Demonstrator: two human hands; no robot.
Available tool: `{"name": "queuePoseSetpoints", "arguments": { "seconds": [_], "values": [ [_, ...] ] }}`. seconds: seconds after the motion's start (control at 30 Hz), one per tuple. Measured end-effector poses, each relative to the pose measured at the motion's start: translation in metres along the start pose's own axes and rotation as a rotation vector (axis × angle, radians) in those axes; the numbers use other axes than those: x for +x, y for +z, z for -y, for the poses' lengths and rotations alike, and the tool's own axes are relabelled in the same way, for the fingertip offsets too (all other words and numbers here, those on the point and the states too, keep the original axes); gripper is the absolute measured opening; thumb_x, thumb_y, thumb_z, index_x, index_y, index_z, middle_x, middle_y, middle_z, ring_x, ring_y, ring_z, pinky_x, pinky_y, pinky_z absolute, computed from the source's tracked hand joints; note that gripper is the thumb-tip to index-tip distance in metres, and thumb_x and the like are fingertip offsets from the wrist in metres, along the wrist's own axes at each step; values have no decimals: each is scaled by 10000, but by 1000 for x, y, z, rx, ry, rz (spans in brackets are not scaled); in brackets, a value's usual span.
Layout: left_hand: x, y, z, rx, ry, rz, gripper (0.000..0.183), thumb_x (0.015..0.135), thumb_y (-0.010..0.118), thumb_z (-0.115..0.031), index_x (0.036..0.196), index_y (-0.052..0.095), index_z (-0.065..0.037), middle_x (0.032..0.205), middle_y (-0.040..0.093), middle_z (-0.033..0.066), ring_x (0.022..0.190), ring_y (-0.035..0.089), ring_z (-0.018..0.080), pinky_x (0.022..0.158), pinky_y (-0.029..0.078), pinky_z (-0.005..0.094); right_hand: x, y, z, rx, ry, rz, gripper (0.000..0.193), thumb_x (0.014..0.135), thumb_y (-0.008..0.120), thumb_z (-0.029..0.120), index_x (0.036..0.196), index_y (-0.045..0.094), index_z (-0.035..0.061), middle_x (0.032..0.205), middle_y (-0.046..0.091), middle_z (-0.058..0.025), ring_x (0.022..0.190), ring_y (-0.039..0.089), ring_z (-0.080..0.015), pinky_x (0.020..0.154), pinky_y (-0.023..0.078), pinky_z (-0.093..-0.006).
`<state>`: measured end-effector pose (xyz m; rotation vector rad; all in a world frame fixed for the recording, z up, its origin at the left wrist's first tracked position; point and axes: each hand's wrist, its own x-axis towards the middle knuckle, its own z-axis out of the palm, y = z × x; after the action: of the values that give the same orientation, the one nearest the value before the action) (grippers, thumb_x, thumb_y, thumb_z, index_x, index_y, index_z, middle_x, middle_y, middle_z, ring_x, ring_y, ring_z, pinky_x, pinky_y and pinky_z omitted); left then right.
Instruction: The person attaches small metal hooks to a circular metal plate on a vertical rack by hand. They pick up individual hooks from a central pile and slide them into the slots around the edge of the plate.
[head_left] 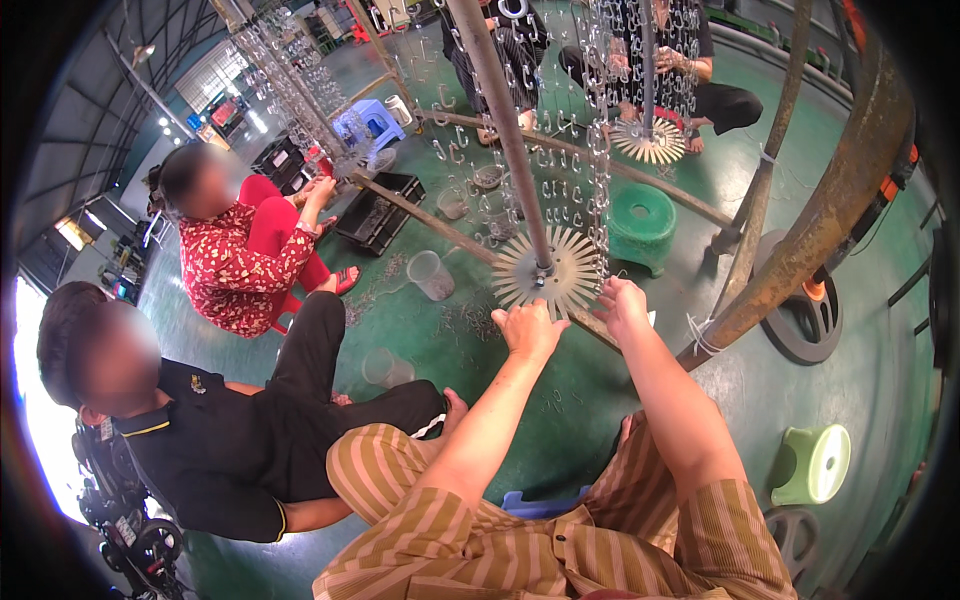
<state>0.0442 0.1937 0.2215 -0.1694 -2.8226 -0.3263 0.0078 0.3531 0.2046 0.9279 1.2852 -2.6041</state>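
Observation:
A round metal disc with slots cut around its rim (575, 265) sits low on an upright metal rod (510, 130). My left hand (530, 330) is at the disc's near edge, its fingers closed on the rim and the thumb pointing right. At the right of the disc, my right hand (624, 305) has its fingers curled together beside the lower end of a hanging strand of metal hooks (602, 220). What is between those fingers is too small to make out. Several more strands of C-shaped hooks (560, 190) hang around the rod above the disc.
A green stool (642, 228) stands beyond the disc, a light green one (815, 464) at right. Rusty frame bars (800, 240) rise on the right. Clear plastic cups (430, 276), loose hooks and a black crate (380, 213) lie left. Co-workers (240, 250) sit left and beyond.

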Motion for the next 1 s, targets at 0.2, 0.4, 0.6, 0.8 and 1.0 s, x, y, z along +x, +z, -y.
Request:
{"name": "queuePoseSetpoints", "arguments": {
  "seconds": [0.2,0.4,0.6,0.8,1.0],
  "values": [
    [1,1,-6,-7,-31,58,434,594,776,-449,737,611,-74,631,628,94,643,622,281,734,324,418,0,-2,-4,-1,-33,15,159,890,478,197,1004,483,85,1039,496,-69,909,466,-241,832,354,-558],
    [4,4,-10,-6,-50,101,425,618,757,-448,763,620,-72,651,639,106,646,627,283,746,318,424,-13,4,-2,-23,-10,-21,289,885,486,202,1119,448,37,1265,392,-182,1201,337,-414,934,288,-636],
    [4,5,-14,-36,-103,153,398,632,746,-444,755,631,-83,654,642,110,645,631,276,753,318,426,-18,4,-4,-15,16,16,335,876,497,190,1158,435,20,1286,367,-197,1257,278,-426,948,278,-648],
    [5,-3,-21,-55,-128,183,366,638,743,-443,725,653,-99,649,644,109,641,635,277,766,324,427,-19,3,-3,-22,6,23,348,878,485,184,1162,425,-9,1304,353,-207,1272,263,-411,965,242,-667],
    [4,9,-17,-60,-141,164,366,647,738,-451,723,661,-101,654,646,105,647,636,276,779,330,426,-18,2,-7,-48,37,83,363,892,458,211,1180,417,-7,1293,368,-204,1285,246,-409,987,237,-641]
  ]
}}
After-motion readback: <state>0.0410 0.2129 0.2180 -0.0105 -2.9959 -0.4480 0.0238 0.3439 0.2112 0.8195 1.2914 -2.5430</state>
